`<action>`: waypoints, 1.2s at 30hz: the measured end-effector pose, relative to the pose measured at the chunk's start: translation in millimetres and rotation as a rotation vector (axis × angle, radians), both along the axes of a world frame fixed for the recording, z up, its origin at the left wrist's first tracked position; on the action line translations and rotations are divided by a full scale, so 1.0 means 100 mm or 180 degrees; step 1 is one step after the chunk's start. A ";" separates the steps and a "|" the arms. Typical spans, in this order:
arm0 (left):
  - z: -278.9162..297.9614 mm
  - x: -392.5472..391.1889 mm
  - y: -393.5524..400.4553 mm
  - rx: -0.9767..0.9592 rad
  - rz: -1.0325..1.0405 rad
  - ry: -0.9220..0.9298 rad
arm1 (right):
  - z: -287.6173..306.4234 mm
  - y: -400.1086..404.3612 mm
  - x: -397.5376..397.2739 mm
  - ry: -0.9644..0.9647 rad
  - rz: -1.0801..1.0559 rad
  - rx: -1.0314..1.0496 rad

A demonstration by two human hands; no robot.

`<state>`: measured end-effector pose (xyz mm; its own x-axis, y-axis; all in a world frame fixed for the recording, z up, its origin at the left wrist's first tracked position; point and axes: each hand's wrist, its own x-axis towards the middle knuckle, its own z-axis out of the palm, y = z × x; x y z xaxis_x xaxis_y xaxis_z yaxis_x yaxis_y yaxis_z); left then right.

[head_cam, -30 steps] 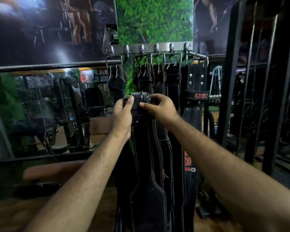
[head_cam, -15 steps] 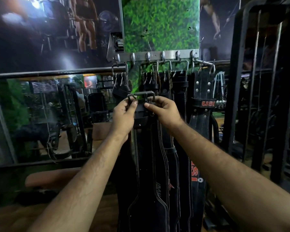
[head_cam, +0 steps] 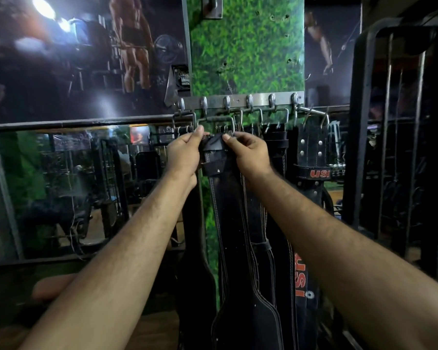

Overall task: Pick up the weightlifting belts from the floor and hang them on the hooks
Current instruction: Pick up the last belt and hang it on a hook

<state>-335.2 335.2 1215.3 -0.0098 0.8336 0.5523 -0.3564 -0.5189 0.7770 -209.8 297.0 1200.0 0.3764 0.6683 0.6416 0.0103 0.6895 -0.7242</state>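
Both hands are up at the buckle end of a black belt (head_cam: 228,223). The left hand (head_cam: 183,154) pinches its top edge from the left, thumb and fingers curled in; the right hand (head_cam: 250,154) pinches it from the right, fingertips on the folded leather just under the metal buckle (head_cam: 216,121). So each grip is closed on that same belt, one on either side of its narrow top.

The buckle's wire frame sits right at the steel hook rail (head_cam: 238,101), level with the second hook (head_cam: 204,103) from the left; whether it is already seated over that hook I cannot tell. The belt's body hangs straight down between the forearms, widening into its broad back pad low in view.

It looks like thick stitched leather: stiff across its width, bending only lengthwise, and weighty enough to drag downward once released. The narrow buckle end is the sensible place to hold, since the frame is what must catch the hook.

To its right hang more belts (head_cam: 276,173), packed close and touching, the farthest a belt marked USI (head_cam: 314,162). Left of the rail, a mirror (head_cam: 74,185) reflects gym machines. A dark steel rack (head_cam: 402,122) stands at the far right.
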 end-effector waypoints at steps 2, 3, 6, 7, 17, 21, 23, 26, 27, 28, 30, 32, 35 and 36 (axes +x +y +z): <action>0.11 0.06 0.04 0.0072 0.0073 0.0035 | 0.14 0.05 0.01 -0.0028 -0.0240 -0.0027; 0.14 0.09 0.06 0.0118 0.0071 0.0055 | 0.20 0.08 0.01 -0.0036 -0.0370 -0.0077; 0.25 0.17 0.17 0.0062 0.0175 0.0194 | 0.34 0.23 0.05 -0.0171 -0.0680 -0.0267; 0.30 0.19 0.20 0.0009 0.0259 0.0213 | 0.38 0.29 0.06 -0.0208 -0.0777 -0.0302; 0.59 0.12 0.39 -0.0608 0.0327 -0.0150 | 0.74 0.35 0.01 -0.0684 -0.1491 -0.0770; 0.56 0.09 0.49 -0.0694 0.0336 -0.0158 | 0.71 0.37 0.01 -0.0913 -0.1525 -0.0915; 0.56 0.08 0.54 -0.0717 0.0396 -0.0173 | 0.71 0.37 -0.01 -0.0929 -0.1530 -0.1005; 0.62 0.09 0.58 -0.0655 0.0522 -0.0193 | 0.76 0.38 -0.04 -0.0876 -0.1536 -0.1045; 0.64 0.09 0.59 -0.0655 0.0541 -0.0226 | 0.78 0.38 -0.04 -0.0867 -0.1556 -0.1048; 0.66 0.09 0.62 -0.0675 0.0549 -0.0249 | 0.80 0.40 -0.03 -0.0875 -0.1572 -0.1073; 0.64 0.09 0.76 -0.0748 0.0602 -0.0271 | 0.82 0.44 -0.03 -0.0980 -0.1553 -0.1154; 0.58 0.10 0.85 -0.0777 0.0704 -0.0257 | 0.80 0.47 -0.04 -0.1167 -0.1585 -0.1229; 0.54 0.11 0.65 -0.0691 0.0772 -0.0227 | 0.79 0.49 -0.04 -0.1425 -0.1733 -0.1228; 0.54 0.12 0.62 -0.0660 0.0818 -0.0212 | 0.79 0.49 -0.03 -0.1483 -0.1717 -0.1258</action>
<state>-323.4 397.5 1268.9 -0.2646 0.8938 0.3621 -0.2881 -0.4316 0.8548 -213.2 345.6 1279.4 0.4637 0.6812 0.5665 0.6283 0.1980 -0.7524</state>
